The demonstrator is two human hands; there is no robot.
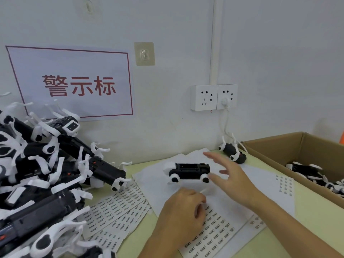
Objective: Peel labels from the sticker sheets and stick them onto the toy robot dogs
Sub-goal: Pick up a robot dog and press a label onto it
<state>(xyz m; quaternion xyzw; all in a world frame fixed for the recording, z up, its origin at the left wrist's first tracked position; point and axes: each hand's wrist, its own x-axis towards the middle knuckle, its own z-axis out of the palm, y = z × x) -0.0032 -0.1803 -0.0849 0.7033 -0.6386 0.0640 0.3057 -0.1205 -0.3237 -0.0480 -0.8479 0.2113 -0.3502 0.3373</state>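
Observation:
A black and white toy robot dog (pixel 188 171) lies belly-up on white sheets in the middle of the table. My right hand (pixel 231 176) hovers just right of it with fingers spread and straight, holding nothing; it is blurred, so I cannot tell if it touches the dog. My left hand (pixel 181 213) rests curled on a sticker sheet (pixel 214 233) printed with rows of small labels. A small white label (pixel 204 191) sticks out from its pinched fingertips. More sticker sheets (pixel 115 207) fan out to the left.
A tall pile of toy robot dogs (pixel 46 174) fills the left side. Another dog (pixel 232 153) lies near the wall. A cardboard box (pixel 275 148) at the right holds several dogs. Wall sockets (pixel 214 97) with a plugged white cable sit behind.

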